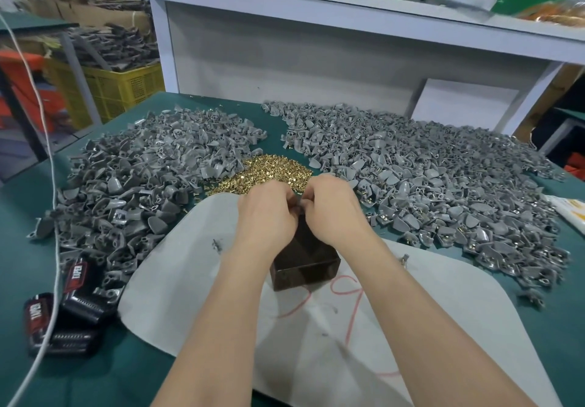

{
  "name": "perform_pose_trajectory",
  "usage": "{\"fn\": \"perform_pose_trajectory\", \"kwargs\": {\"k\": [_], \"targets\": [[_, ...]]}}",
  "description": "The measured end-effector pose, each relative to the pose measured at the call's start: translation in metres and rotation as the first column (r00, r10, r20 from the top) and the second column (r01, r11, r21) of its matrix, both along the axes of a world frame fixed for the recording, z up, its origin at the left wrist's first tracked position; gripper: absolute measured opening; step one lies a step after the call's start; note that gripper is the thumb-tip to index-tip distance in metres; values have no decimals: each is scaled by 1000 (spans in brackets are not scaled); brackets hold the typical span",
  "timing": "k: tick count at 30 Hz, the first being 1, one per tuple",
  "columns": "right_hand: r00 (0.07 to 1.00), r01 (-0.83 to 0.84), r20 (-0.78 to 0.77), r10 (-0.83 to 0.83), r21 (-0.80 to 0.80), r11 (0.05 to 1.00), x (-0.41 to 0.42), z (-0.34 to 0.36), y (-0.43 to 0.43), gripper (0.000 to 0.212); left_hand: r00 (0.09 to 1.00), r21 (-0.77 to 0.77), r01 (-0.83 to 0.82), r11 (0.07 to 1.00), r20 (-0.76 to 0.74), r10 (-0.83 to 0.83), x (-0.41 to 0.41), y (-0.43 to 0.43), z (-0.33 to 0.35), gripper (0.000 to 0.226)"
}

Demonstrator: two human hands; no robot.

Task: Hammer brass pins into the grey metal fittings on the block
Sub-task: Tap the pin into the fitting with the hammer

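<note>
A dark brown block [306,267] stands on a pale grey sheet [196,280] at the table's middle. Above its far end my left hand [267,213] and my right hand [332,208] meet with curled fingers. Between them they pinch a small grey fitting [300,206], mostly hidden by the fingers. Whether a pin is in the fingers I cannot tell. Just beyond the hands lies a heap of brass pins [269,172]. Large piles of grey metal fittings spread at the left [142,178] and right [443,178]. No hammer is in view.
Two black tape packs [60,311] lie at the left near a white cord [53,248]. A white shelf [316,4] rises behind the green table [25,248]. A yellow crate [120,87] of parts stands back left. Stray fittings [531,296] lie at the right.
</note>
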State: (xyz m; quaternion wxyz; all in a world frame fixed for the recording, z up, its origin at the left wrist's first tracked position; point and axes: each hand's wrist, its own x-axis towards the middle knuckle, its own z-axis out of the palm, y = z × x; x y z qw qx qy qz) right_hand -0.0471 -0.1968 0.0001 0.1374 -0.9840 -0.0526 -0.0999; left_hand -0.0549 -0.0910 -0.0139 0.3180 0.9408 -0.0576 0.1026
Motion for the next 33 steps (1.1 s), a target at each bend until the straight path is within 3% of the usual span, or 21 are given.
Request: {"fn": "perform_pose_trajectory", "kwargs": {"k": [4,7,9,10,12,14,18,22,24,29,30,33], "targets": [[1000,-13,-1,13,47,999,1,-4,-3,11,1000,4,-7,1000,-13,8,-1,0,1,10],[998,-42,-28,50,244,969,-1,-3,-17,17,999,-26,-30,999,-41,29,-2,0,2,8],[999,47,-36,-37,328,944,-4,-3,-36,25,998,-36,-32,999,-56,30,-2,0,3,7],[991,131,-65,-117,272,953,-5,-4,-46,27,998,-41,-31,999,-62,28,-2,0,3,8],[946,267,-184,-267,-27,963,-8,-9,-57,25,997,-50,-29,998,-72,25,-1,1,3,9],[910,267,-274,-310,-184,946,-8,-17,-58,26,996,-57,-30,998,-80,25,-1,0,2,9],[916,242,-334,-221,21,970,-3,-15,-61,18,995,-61,-45,997,-96,39,-1,0,2,6],[947,268,-249,-203,263,927,-10,7,-72,14,995,-61,-59,996,-84,53,0,1,1,6],[969,211,-170,-177,214,954,-16,17,-73,13,995,-66,-63,996,-80,58,0,2,1,7],[957,16,278,-82,232,972,-44,34,-61,40,996,-88,-63,994,-74,57,0,1,0,8],[954,-22,298,-35,183,983,-49,35,-58,41,996,-97,-65,993,-74,58,0,1,0,8],[992,-36,124,32,31,999,-57,22,-52,41,995,-111,-64,992,-86,54,1,2,-1,8]]}}
